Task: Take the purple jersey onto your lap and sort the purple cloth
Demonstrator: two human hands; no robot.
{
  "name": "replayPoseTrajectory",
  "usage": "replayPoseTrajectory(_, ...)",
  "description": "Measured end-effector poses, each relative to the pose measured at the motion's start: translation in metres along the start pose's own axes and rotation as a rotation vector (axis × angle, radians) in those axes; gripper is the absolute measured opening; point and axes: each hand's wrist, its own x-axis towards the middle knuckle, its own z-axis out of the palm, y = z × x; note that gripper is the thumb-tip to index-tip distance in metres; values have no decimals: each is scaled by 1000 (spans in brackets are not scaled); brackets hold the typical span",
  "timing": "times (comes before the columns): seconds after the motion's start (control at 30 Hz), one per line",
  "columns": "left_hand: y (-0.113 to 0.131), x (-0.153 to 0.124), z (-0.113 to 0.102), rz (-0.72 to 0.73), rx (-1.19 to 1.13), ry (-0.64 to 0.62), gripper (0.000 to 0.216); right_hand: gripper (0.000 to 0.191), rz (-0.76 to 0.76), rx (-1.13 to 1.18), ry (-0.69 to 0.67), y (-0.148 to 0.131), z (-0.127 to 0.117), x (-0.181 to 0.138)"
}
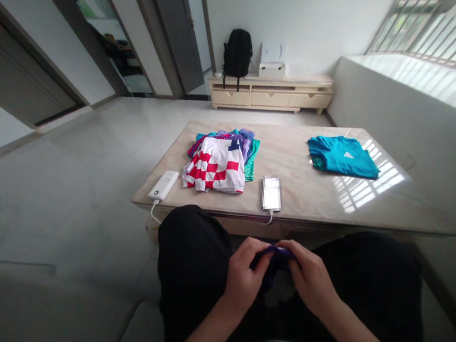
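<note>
My left hand (241, 279) and my right hand (311, 280) are together over my lap, both gripping a small dark purple garment (275, 257) bunched between the fingers. I sit in black trousers at the near edge of a low marble-topped table (291, 187). On the table's left part lies a pile of clothes (219, 158) topped by a red-and-white checkered shirt (214, 166). A folded teal shirt (342, 155) lies apart on the right side.
A white power bank (164, 185) with a cable sits at the table's left corner, and a phone (270, 193) lies at the near edge. A low cabinet (271, 95) with a black backpack (237, 53) stands against the far wall. A grey sofa (67, 323) is beneath me.
</note>
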Motion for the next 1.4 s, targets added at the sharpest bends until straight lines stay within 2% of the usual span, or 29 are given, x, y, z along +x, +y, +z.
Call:
replayPoseTrajectory(0.2, 4, 2, 5, -164, -78, -2, 4, 27, -14, 65, 80, -8, 12, 1)
replayPoseTrajectory(0.3, -2, 3, 9, -295, -146, 23, 5, 9, -40, 89, 79, -2, 13, 6)
replayPoseTrajectory(0.4, -11, 2, 14, -397, -220, 49, 10, 11, -89, 70, 52, 2, 11, 11)
replayPoseTrajectory(0.5, -19, -3, 19, -440, -269, 68, 23, 12, -141, 20, 72, 1, 6, 15)
replayPoseTrajectory(0.57, -21, -7, 20, -443, -258, 39, 30, 13, -181, -9, 102, -2, -1, 18)
replayPoseTrajectory(0.7, -23, -12, 18, -359, -142, -132, 13, 12, -243, -39, 191, -9, -21, 23)
replayPoseTrajectory(0.77, -25, -12, 17, -308, -103, -182, 17, 13, -283, -69, 211, -11, -33, 26)
replayPoseTrajectory(0.97, -27, 1, 3, -238, -68, -176, 23, 21, -326, -298, 228, 0, -67, 30)
replayPoseTrajectory(1.1, -7, 20, -16, -115, -17, -113, 24, 21, -321, -407, 309, 7, -92, 34)
replayPoseTrajectory(1.17, 8, 28, -22, -76, -32, -141, 20, 19, -307, -419, 363, 6, -104, 37)
replayPoseTrajectory(1.3, 27, 35, -27, -128, -133, -281, 6, 16, -257, -338, 366, -3, -121, 45)
replayPoseTrajectory(1.4, 25, 33, -29, -249, -118, -320, 5, 13, -222, -263, 309, -12, -125, 47)
